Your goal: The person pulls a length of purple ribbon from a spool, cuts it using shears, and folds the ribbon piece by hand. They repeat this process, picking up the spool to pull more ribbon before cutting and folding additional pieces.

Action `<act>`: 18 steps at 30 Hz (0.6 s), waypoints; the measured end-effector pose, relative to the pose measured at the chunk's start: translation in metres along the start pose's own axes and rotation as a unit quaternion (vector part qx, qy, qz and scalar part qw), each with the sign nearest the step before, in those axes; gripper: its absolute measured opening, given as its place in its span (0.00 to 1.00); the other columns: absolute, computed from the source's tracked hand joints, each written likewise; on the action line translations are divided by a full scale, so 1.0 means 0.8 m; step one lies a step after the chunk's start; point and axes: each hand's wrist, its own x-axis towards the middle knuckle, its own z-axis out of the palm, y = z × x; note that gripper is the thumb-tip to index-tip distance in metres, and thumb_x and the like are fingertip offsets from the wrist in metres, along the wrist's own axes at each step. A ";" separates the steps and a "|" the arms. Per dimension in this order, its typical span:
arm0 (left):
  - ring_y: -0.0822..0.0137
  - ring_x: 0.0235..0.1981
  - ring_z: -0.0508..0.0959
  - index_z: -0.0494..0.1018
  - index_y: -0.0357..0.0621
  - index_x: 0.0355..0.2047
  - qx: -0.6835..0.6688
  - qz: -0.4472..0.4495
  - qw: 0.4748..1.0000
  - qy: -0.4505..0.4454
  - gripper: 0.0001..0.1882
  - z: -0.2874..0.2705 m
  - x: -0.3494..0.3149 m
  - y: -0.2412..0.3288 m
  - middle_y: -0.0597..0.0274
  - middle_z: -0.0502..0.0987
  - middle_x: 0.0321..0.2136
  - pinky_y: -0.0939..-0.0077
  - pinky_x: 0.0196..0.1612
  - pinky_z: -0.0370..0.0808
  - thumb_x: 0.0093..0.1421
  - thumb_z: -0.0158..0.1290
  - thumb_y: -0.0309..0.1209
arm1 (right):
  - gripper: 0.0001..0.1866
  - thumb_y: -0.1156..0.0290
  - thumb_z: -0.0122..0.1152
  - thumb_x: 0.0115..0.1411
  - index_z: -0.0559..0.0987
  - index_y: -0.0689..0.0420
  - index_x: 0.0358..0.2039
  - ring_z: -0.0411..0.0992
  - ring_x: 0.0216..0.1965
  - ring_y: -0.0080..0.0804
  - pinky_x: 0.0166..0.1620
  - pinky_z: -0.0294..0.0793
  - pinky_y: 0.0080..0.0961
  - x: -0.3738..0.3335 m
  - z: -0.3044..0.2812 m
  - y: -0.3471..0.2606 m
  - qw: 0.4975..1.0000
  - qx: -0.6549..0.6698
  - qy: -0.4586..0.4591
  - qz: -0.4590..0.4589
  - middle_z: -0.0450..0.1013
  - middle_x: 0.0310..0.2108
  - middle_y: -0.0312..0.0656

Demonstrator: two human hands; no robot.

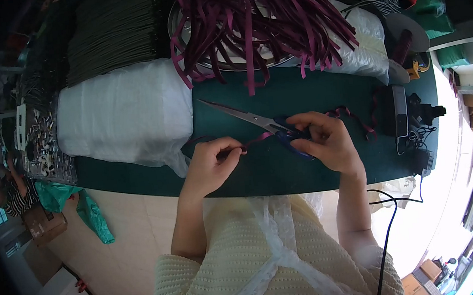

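My left hand [213, 162] is closed in a pinch on a narrow burgundy ribbon [259, 138], over the front half of the green table. From those fingertips the ribbon runs right, toward the scissors [258, 119]. My right hand [327, 139] grips these by their dark blue handles, with the long blades pointing up and left. Whether the blades are fully together is hard to tell. Beyond the right hand, a loose curling stretch of ribbon [353, 114] lies on the table. A large heap of cut burgundy ribbons [258, 23] hangs over the rim of a round metal tray [172, 25].
A white plastic-wrapped bundle [125, 115] stands left of my left hand; another wrapped bundle [371, 38] is at the back right. Dark thin stems [112, 34] fill the far left. A ribbon spool [403, 46] and a black box-shaped device [397, 110] with cables sit at the right.
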 end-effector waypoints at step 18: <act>0.83 0.15 0.65 0.73 0.34 0.28 -0.105 -0.006 0.988 0.115 0.05 -0.029 0.018 0.007 0.68 0.70 0.15 0.89 0.19 0.59 0.56 0.48 0.22 | 0.41 0.48 0.71 0.40 0.62 0.62 0.46 0.59 0.25 0.17 0.29 0.59 0.11 -0.087 0.049 0.084 0.870 0.351 -0.322 0.129 0.62 0.28 0.32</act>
